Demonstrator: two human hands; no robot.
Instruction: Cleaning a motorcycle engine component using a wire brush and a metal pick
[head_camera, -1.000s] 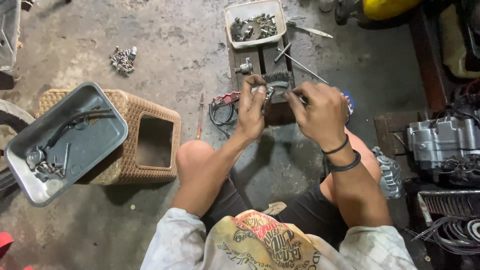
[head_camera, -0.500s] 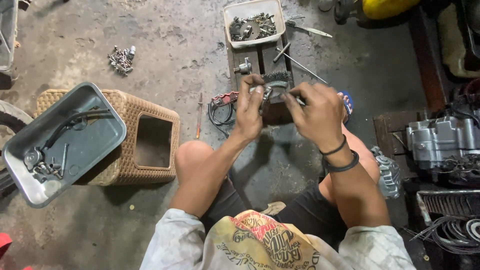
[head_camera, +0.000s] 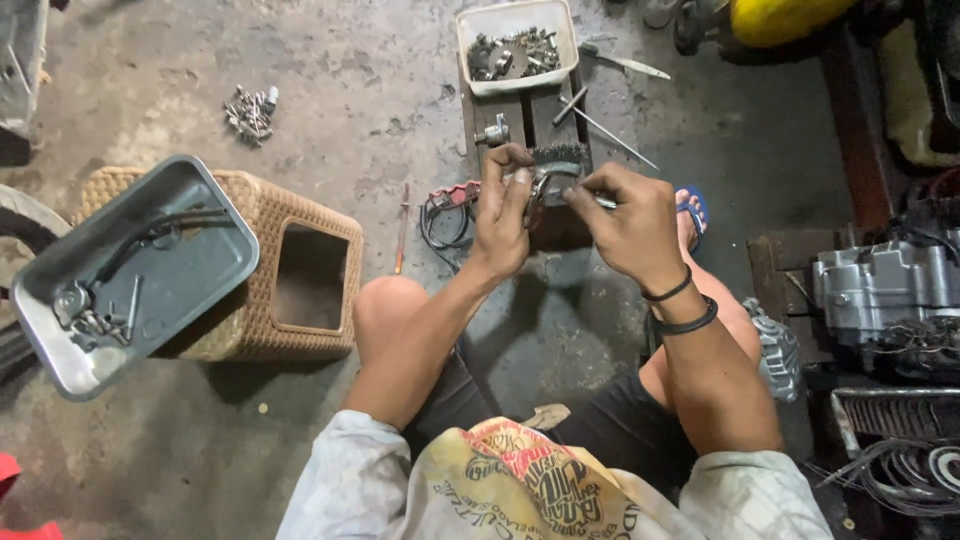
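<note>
metal part (head_camera: 537, 187) stays pinched in the left hand (head_camera: 502, 210) while the right hand (head_camera: 632, 225), fingers closed on a thin tool, has edged closer to it.

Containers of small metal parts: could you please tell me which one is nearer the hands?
The white plastic tub, just beyond the hands; the grey metal tray sits far left on the wicker stool.
</note>
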